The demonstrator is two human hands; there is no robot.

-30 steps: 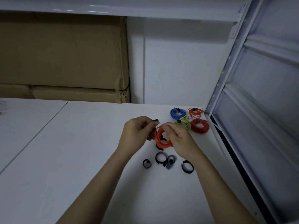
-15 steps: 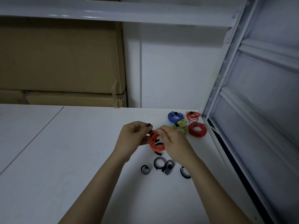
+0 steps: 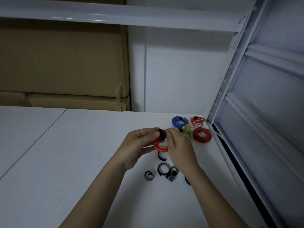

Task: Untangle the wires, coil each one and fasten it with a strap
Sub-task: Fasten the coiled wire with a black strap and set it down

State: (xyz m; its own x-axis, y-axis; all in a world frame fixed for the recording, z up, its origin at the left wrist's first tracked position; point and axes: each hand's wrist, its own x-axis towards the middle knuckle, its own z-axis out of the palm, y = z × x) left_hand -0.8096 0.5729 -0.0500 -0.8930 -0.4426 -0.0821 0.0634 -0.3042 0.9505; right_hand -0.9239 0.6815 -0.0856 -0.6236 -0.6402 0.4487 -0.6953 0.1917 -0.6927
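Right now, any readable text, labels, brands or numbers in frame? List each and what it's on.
None readable.
Cardboard boxes: plain brown faces and tape, no print visible.
Orange wire coil held by the left hand and right hand, with a black strap: no markings visible.
Blue coil, yellow-green coil, two red coils: no tags legible.
Loose straps on the white table: unmarked.

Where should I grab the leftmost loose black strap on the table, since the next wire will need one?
Take the curled black strap from above, pinching across its rolled band with thumb and forefinger. It stands on edge as an open curl, apart from the other straps, so fingers can probably close over the band. Both hands are busy on the orange coil.
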